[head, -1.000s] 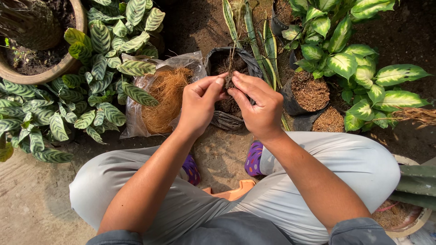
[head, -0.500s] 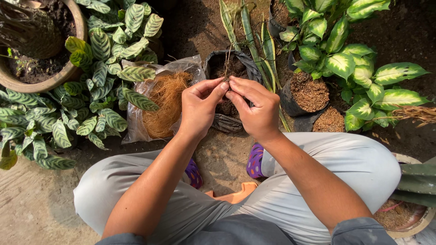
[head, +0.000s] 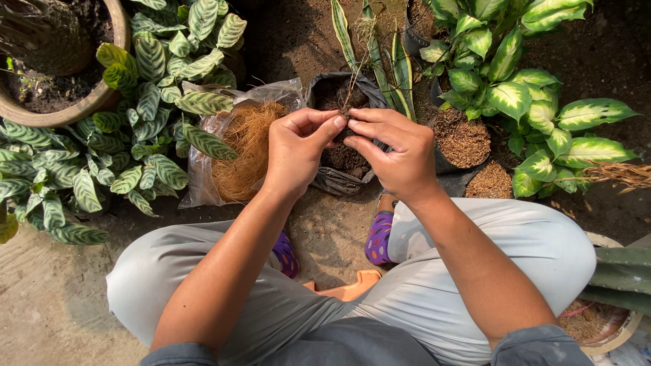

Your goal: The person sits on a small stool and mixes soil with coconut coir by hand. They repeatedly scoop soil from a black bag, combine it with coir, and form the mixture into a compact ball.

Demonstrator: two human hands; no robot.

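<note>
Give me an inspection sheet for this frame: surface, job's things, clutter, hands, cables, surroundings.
Surface: bare ground, dark soil further out.
Job's things: roots pinched between both hands over a black grow bag of soil.
Clutter: clear bag of coir; small pots with brown filling.
Hands: left hand and right hand, fingertips meeting on the roots.
Cables: nothing seen.
Surroundings: striped plant, variegated plant, clay pot, orange stool.
</note>
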